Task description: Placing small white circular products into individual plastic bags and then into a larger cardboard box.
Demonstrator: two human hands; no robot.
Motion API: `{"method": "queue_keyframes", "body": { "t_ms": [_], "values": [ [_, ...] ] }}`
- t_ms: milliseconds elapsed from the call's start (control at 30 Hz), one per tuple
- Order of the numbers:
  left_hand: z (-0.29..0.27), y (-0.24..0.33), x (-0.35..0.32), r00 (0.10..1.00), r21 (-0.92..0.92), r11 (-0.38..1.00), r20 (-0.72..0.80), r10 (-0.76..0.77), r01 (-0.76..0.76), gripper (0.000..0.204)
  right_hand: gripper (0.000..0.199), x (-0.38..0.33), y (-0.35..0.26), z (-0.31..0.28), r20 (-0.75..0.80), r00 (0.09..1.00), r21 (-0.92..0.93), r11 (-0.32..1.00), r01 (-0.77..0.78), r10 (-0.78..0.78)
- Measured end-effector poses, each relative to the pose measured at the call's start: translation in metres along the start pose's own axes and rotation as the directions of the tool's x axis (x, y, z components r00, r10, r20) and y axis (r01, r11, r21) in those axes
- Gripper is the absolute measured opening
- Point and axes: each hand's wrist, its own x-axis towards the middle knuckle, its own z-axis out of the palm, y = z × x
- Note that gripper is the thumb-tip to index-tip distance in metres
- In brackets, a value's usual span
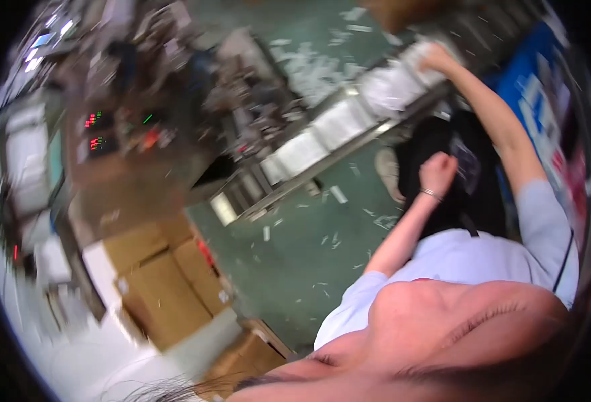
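Note:
My right hand reaches out at the upper right, at the far end of a row of white packets on a narrow metal conveyor. Its fingers touch or hover over the last white packet; blur hides which, and how they are bent. Over my dark-clothed lap, my left hand is closed like a fist, with a thin band at its wrist. What it holds, if anything, is hidden. Beside it, a clear, shiny patch lies over the dark cloth, too blurred to name.
Brown cardboard boxes stand at the lower left. Machinery with lit red and green displays fills the upper left. White scraps litter the green floor. Something blue rises close to my right arm.

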Motion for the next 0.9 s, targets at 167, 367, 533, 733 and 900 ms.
{"method": "queue_keyframes", "body": {
  "t_ms": [167, 367, 533, 733, 900],
  "values": [
    [-0.056, 0.019, 0.030, 0.739, -0.126, 0.784, 0.452, -0.500, 0.607, 0.035, 0.038, -0.021, -0.031, -0.028, -0.181, 0.974, 0.094, 0.988, -0.122, 0.138],
    [-0.077, 0.037, 0.106, 0.952, -0.320, 0.898, 0.037, -0.305, 0.301, 0.032, 0.040, -0.038, -0.013, -0.053, -0.229, 0.970, 0.463, 0.886, 0.031, 0.086],
    [-0.057, 0.052, 0.161, 0.938, -0.190, 0.975, -0.344, 0.042, -0.113, 0.027, 0.039, -0.060, -0.021, -0.063, -0.239, 0.971, 0.573, 0.810, 0.124, 0.020],
    [-0.008, 0.039, 0.227, 0.979, -0.498, 0.866, -0.194, -0.064, -0.042, 0.030, 0.035, -0.090, -0.038, -0.066, -0.174, 0.980, 0.709, 0.679, 0.192, -0.096],
    [0.041, 0.065, 0.206, 0.986, -0.736, 0.677, -0.128, -0.110, -0.020, 0.031, 0.035, -0.116, -0.036, -0.061, -0.185, 0.978, 0.883, 0.421, 0.208, -0.094]
  ]
}}
